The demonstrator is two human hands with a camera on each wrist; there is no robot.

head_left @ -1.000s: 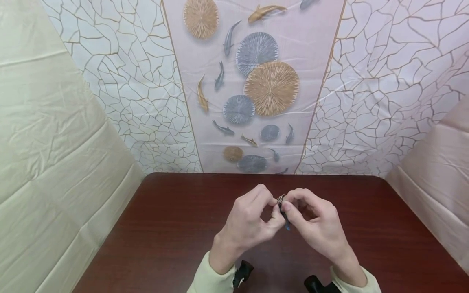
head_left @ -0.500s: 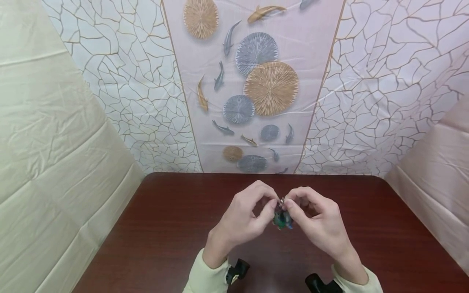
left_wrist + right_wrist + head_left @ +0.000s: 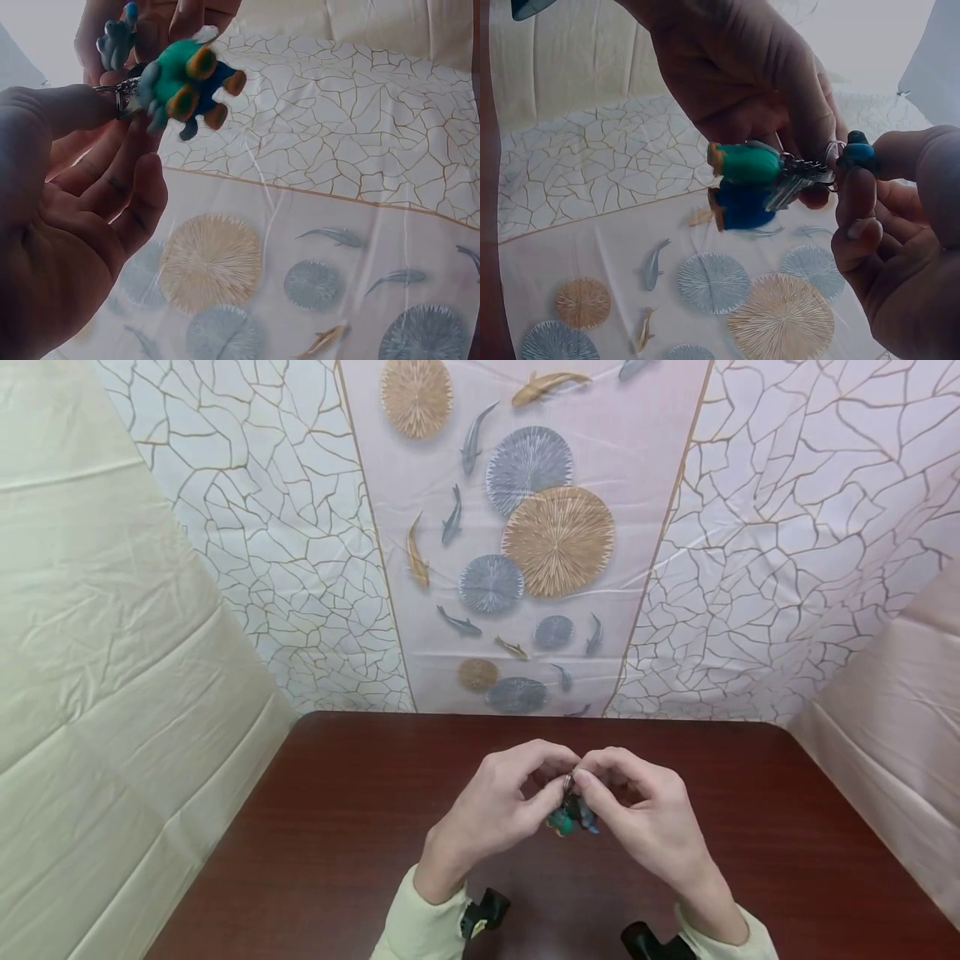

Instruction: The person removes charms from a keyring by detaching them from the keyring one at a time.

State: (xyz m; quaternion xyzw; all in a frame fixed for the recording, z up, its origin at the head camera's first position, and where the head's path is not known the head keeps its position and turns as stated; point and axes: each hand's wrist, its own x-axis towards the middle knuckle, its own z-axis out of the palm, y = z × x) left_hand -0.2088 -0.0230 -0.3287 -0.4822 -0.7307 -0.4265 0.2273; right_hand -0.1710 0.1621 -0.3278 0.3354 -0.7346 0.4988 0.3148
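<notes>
Both hands hold a bunch of keys and figurine charms just above the table. My left hand pinches the metal ring between thumb and fingers. My right hand pinches the other side, at a small grey-blue figurine. From the ring hang a green figurine with orange feet and a dark blue figurine beside it. A silver key and a short chain show in the right wrist view. The fingertips hide part of the ring.
A dark red-brown table lies under the hands. Behind it hangs a patterned cloth with fish and round motifs. Pale cloth walls stand at both sides. Black wrist cameras sit at the sleeves.
A second ago my left hand mostly covered the bunch; its grip has shifted, and the green figurine now hangs in sight below the fingers. Lately the bunch has swung slightly left.
</notes>
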